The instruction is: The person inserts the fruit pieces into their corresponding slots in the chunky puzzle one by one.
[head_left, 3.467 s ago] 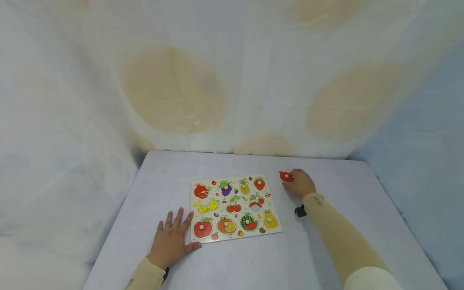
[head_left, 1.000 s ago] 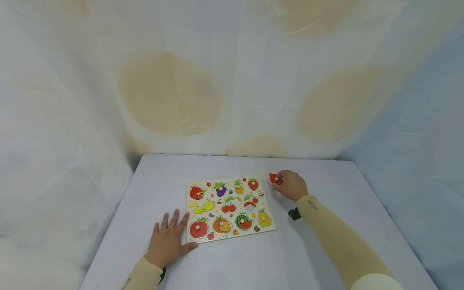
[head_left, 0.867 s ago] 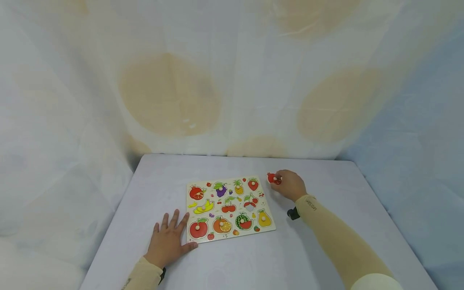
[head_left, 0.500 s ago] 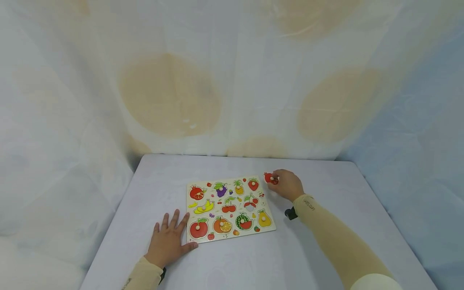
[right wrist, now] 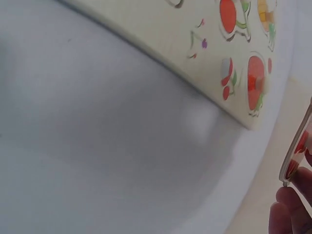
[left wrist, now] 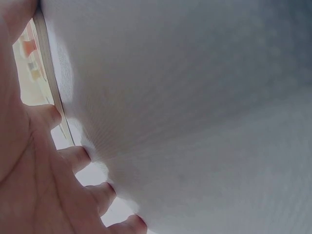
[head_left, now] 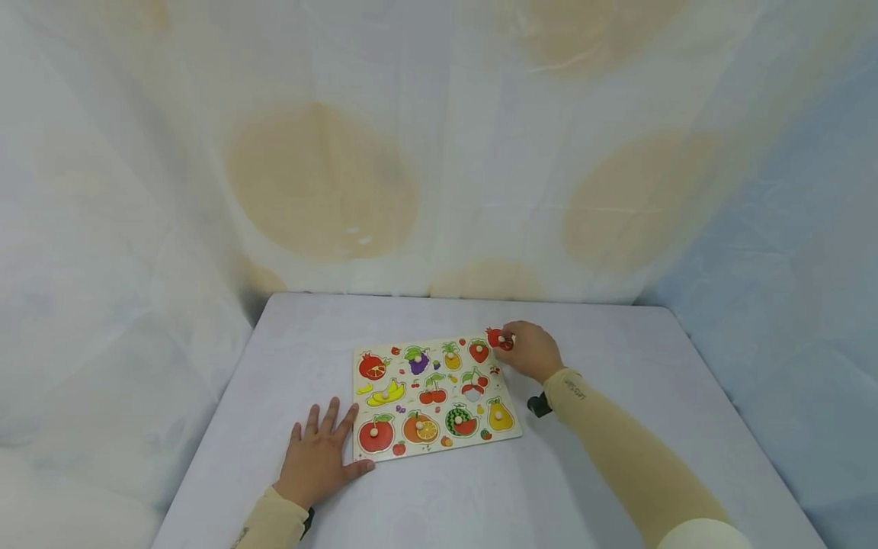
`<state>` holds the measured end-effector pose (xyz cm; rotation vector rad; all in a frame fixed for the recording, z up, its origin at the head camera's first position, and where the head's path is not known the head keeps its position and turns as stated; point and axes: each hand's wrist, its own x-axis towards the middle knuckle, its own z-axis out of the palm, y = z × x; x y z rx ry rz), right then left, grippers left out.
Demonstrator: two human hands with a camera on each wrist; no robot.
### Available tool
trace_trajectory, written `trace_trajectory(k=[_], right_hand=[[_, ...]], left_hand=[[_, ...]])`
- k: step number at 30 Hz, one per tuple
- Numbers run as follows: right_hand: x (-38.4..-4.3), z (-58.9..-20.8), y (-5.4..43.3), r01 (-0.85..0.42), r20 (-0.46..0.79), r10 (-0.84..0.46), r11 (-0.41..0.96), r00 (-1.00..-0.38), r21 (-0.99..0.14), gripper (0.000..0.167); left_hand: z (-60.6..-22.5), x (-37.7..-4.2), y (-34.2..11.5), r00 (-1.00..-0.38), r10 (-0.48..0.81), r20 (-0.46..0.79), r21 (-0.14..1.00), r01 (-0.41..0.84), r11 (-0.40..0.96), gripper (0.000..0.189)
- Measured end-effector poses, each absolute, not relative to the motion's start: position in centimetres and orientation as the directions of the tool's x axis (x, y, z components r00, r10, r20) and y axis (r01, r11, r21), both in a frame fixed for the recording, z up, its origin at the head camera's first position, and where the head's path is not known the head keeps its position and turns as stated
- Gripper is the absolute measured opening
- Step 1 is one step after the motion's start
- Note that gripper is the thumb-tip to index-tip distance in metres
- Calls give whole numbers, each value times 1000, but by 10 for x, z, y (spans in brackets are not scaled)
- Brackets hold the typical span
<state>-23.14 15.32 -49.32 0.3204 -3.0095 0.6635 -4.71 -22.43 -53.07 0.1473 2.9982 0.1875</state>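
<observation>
My right hand (head_left: 531,351) pinches a red pomegranate puzzle piece (head_left: 493,336) with a small knob, at the far right corner of a wooden fruit peg puzzle board (head_left: 439,451). In the right wrist view the piece (right wrist: 294,157) appears edge-on between fingertips, raised above the table, with the board's corner beside it. My left hand (head_left: 318,457) lies flat with fingers spread at the board's left edge, its thumb by the near left corner. The left wrist view shows that palm (left wrist: 36,175) and the board's side edge (left wrist: 48,63).
On the board sit knobbed fruit pieces, among them a strawberry (head_left: 478,351), a watermelon (head_left: 461,420) and a pear (head_left: 501,415). A pomegranate picture (head_left: 372,366) is at its far left corner. The white table (head_left: 439,503) is enclosed by pale draped cloth (head_left: 439,152).
My right hand has carried the pomegranate piece leftward, from right of the board to its far right corner. The left hand has kept its place at the board's edge.
</observation>
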Motion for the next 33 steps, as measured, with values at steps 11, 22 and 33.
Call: trace_trajectory(k=[11,22,33], right_hand=[[-228,-483,117,-272,93,-257,861,-962,-430,36],[-226,-481,75,-345,86,-340,848,-936,-403,35],[-220,-482,32,-411,38,-427,838,-904,-360,35]], left_hand=[[-537,-48,-227,-986,99,-135,128,81,988,105],[-531,-46,-224,-986,104,-132,141,85,986,104],[-531,-47,-216,-987,98,-128,149,79,986,104]])
